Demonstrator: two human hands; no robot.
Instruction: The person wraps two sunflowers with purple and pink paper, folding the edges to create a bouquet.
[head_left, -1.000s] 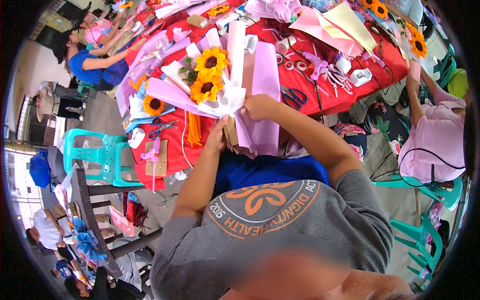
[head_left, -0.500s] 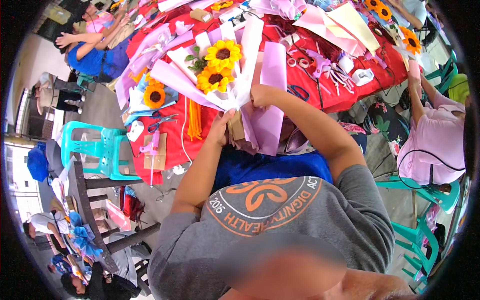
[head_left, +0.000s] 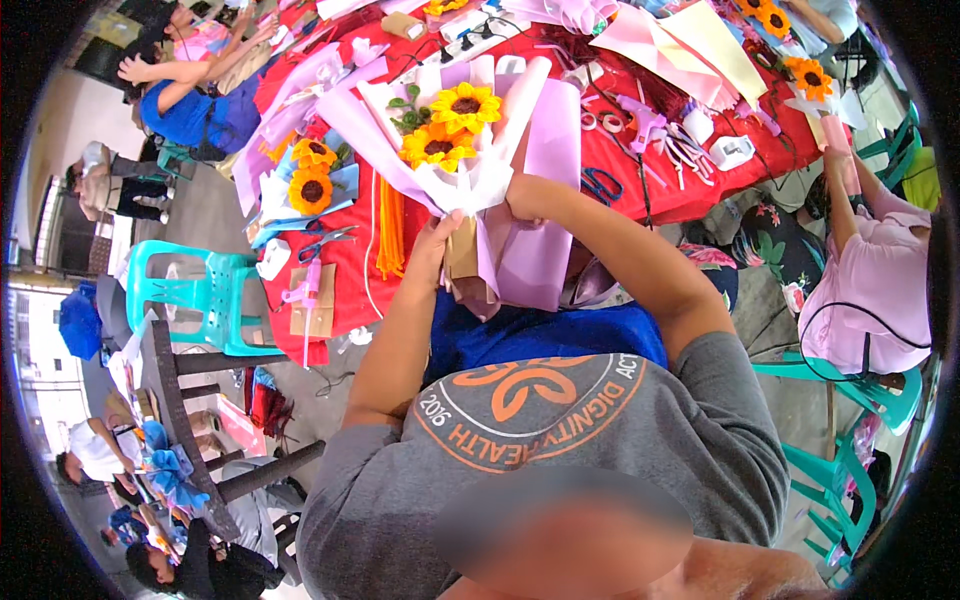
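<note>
A bouquet of yellow artificial sunflowers (head_left: 466, 107) with a sprig of green leaves (head_left: 408, 110) stands out from the table's near edge. White wrapping paper (head_left: 470, 188) circles its neck, with lilac wrapping paper (head_left: 552, 150) around the outside. My left hand (head_left: 436, 242) is closed around the gathered base, thumb on the paper, where some brown paper (head_left: 461, 252) shows. On the right side of the neck my right hand (head_left: 528, 198) is closed at the white and lilac paper. Its fingertips are partly hidden.
The red-covered table (head_left: 345, 305) carries blue-handled scissors (head_left: 602, 185), a lilac glue gun (head_left: 306, 290), a second glue gun (head_left: 640, 125), an orange tassel-like bundle (head_left: 391, 230) and a blue-wrapped sunflower bunch (head_left: 310, 190). A teal chair (head_left: 200, 290) stands left; other people sit around.
The white paper's upper right end has come lower and curls inward over the bouquet. The sunflowers have shifted slightly right. Both hands keep their places at the neck.
</note>
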